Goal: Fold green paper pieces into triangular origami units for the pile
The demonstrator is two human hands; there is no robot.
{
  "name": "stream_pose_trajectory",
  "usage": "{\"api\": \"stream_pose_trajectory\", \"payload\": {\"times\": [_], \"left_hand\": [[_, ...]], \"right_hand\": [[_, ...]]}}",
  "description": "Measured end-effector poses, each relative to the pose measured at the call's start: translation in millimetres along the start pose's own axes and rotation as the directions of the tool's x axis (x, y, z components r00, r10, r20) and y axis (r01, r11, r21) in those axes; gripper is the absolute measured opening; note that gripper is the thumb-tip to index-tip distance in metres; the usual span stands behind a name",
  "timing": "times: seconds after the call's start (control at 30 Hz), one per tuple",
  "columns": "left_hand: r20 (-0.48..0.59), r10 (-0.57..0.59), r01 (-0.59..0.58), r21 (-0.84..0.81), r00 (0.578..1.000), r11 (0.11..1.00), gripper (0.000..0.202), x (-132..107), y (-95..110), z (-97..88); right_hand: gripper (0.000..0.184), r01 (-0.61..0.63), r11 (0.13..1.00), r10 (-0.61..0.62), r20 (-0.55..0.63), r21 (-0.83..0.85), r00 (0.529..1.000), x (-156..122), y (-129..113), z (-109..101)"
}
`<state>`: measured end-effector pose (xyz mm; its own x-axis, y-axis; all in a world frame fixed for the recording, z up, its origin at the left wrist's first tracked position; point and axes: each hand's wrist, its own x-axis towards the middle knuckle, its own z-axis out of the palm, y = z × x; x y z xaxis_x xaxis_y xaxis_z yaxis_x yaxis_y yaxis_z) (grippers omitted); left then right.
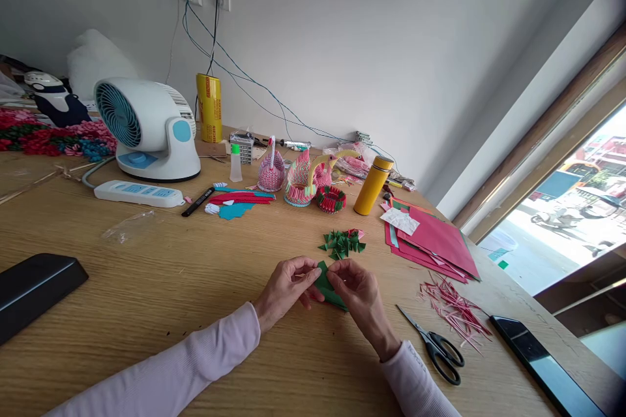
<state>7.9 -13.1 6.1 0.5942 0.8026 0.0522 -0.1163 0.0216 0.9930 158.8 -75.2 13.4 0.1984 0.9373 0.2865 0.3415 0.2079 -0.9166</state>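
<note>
Between my two hands is a piece of green paper (pixel 323 281), raised a little over the wooden table. My left hand (pixel 291 283) pinches its left edge between thumb and forefinger. From the other side, my right hand (pixel 358 290) pinches the paper near its top, the fingertips of both hands close together. Part of the paper is hidden behind my right fingers. Just beyond my hands lies a small heap of folded green paper pieces (pixel 342 245). Black-handled scissors (pixel 437 346) lie to the right of my right hand, blades pointing away toward the upper left.
Red paper sheets (pixel 440 241), thin paper strips (pixel 452 309) and a phone (pixel 542 358) lie at the right. Behind stand a yellow bottle (pixel 373 186), a folded-paper swan (pixel 299 181) and a paper basket (pixel 271 170). A white fan (pixel 151 126) and a power strip (pixel 138 194) are left.
</note>
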Motion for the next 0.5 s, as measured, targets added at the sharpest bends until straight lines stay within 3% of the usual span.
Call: {"api": "stream_pose_trajectory", "payload": {"times": [0.27, 0.5], "left_hand": [[0.104, 0.057, -0.06, 0.027, 0.993, 0.998, 0.034, -1.0, 1.3, -0.7], [0.104, 0.05, -0.056, 0.058, 0.993, 0.997, 0.034, -3.3, 5.5, 0.1]], "right_hand": [[0.028, 0.031, 0.999, -0.031, 0.047, -0.012, 0.998, 0.9, 11.0, 1.0], [0.025, 0.048, 0.996, -0.054, 0.08, 0.07, 0.995, -0.2, 8.5, 1.4]]}}
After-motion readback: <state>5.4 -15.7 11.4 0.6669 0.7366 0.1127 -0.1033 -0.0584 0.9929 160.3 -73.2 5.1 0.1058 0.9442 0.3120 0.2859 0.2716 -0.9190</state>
